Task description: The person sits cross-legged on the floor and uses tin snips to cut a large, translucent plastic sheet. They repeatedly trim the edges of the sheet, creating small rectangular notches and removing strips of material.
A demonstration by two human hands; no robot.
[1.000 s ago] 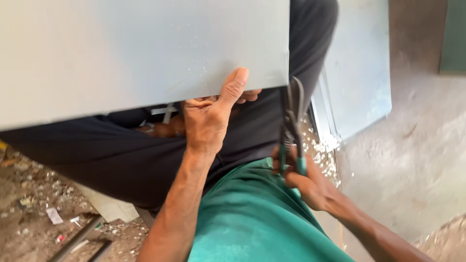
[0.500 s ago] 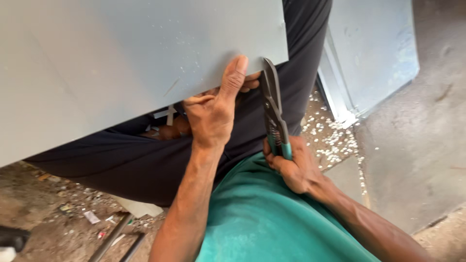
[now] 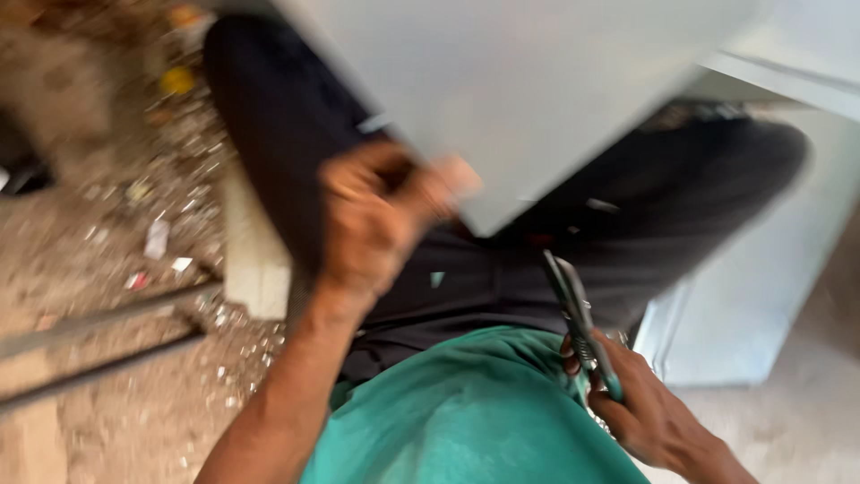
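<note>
A large pale grey metal sheet (image 3: pixel 537 90) fills the upper part of the view, tilted across the seated person's lap, its lower corner hanging just above the dark trousers (image 3: pixel 466 269). Below it lie the green shirt (image 3: pixel 466 421) and, to the left, a littered dirt floor (image 3: pixel 98 233) with dark metal bars (image 3: pixel 98 345) and a pale block (image 3: pixel 255 260); a second pale panel (image 3: pixel 752 314) stands at the right. The left hand (image 3: pixel 376 215), blurred by motion, is closed around the sheet's lower edge near the corner, thumb on the near face and fingers curled behind, forearm rising straight from the bottom of the frame. The right hand (image 3: pixel 645 412) is wrapped about the handles of a pair of tin snips (image 3: pixel 578 323), held low beside the hip with the blades pointing up toward the sheet but well apart from it; whether the blades are parted cannot be told through the blur. The step in hand appears to be repositioning the sheet between cuts, the left hand turning or steadying it while the snips wait. The next move would seemingly call for holding the sheet still and bringing the blades up to its edge in line with the intended cut.
</note>
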